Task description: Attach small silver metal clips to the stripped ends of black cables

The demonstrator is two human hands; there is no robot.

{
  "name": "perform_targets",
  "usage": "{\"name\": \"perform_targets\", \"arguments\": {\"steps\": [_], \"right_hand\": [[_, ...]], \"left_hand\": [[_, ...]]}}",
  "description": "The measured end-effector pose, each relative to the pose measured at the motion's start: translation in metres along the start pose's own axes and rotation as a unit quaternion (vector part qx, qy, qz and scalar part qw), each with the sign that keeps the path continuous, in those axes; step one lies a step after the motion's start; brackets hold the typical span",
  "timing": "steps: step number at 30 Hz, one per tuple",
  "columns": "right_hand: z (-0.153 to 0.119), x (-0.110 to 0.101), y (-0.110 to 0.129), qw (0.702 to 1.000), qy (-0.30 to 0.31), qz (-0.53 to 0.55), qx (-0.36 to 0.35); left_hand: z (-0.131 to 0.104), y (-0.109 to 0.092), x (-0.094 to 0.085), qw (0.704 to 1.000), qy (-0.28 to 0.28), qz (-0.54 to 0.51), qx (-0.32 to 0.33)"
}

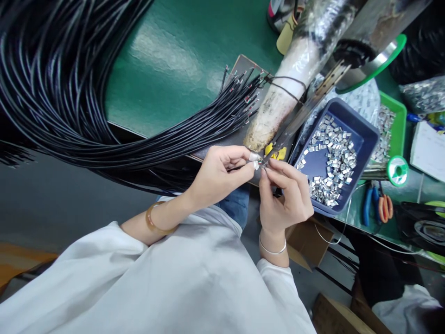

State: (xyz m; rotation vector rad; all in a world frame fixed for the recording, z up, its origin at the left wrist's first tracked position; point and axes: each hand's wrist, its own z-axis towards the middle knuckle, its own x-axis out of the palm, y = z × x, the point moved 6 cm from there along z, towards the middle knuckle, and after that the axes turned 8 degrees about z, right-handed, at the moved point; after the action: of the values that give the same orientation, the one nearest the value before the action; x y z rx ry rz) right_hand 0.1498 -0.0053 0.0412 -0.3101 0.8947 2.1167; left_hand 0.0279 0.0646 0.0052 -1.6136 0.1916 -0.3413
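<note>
My left hand (225,174) pinches the end of a black cable, where short coloured wires show at the fingertips. White wrappings cover the tips of its thumb and index finger. Close beside it, my right hand (287,192) is closed in a pinch at the same wire end; whatever lies between its fingers is too small to make out. Just above both hands comes the lower end of a long, dark metal bar (295,121), with yellow pieces (276,151) around it. A thick bundle of black cables (181,134) fans out at the left, its stripped ends on a flat board.
A blue bin (368,134) of small metal clips stands right of my hands, before a green tray (403,111) with similar pieces. A plastic-wrapped post (285,88) leans over the green table (167,51). Pliers (384,206) lie at the right; a person's sleeve (406,301) shows lower right.
</note>
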Motion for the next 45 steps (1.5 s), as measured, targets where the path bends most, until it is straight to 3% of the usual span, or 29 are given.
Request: {"name": "perform_targets", "arguments": {"steps": [5,8,12,15,20,24,28,30,32,35,37,45], "right_hand": [[-0.006,0.001,0.001,1.000,0.007,0.002,-0.014],[-0.008,0.000,-0.004,0.999,0.009,0.034,0.016],[-0.010,-0.012,-0.010,0.989,-0.039,0.127,0.064],[-0.011,-0.028,-0.005,0.992,-0.078,0.078,0.062],[-0.007,-0.016,0.009,0.995,0.069,-0.069,0.021],[-0.009,-0.005,0.004,0.994,0.089,-0.042,0.052],[-0.017,0.002,-0.014,0.966,0.106,0.125,0.198],[-0.019,0.002,-0.018,0.953,0.091,0.178,0.228],[-0.016,-0.006,-0.018,0.962,0.021,0.183,0.201],[-0.013,-0.023,-0.012,0.969,-0.126,0.181,0.106],[-0.014,-0.027,-0.009,0.967,-0.168,0.179,0.074],[-0.013,-0.005,-0.007,0.996,-0.046,0.076,0.029]], "left_hand": [[-0.002,0.000,0.000,0.999,0.009,0.019,0.026],[-0.003,0.002,0.001,0.999,0.012,0.028,0.019],[-0.005,0.005,0.003,0.999,0.032,0.016,-0.018],[-0.008,0.008,0.003,0.998,0.048,0.019,-0.032],[-0.018,0.004,0.001,0.990,0.017,0.113,0.078],[-0.025,-0.001,0.000,0.971,-0.023,0.185,0.153],[-0.022,0.006,0.005,0.996,0.061,0.049,0.040],[-0.021,0.010,0.009,0.993,0.114,-0.026,-0.032],[-0.021,0.012,0.008,0.987,0.123,-0.067,-0.074],[-0.019,0.013,0.004,0.989,0.090,-0.080,-0.082],[-0.017,0.013,0.003,0.992,0.070,-0.077,-0.074],[-0.007,0.008,0.003,0.998,0.009,-0.060,-0.035]]}}
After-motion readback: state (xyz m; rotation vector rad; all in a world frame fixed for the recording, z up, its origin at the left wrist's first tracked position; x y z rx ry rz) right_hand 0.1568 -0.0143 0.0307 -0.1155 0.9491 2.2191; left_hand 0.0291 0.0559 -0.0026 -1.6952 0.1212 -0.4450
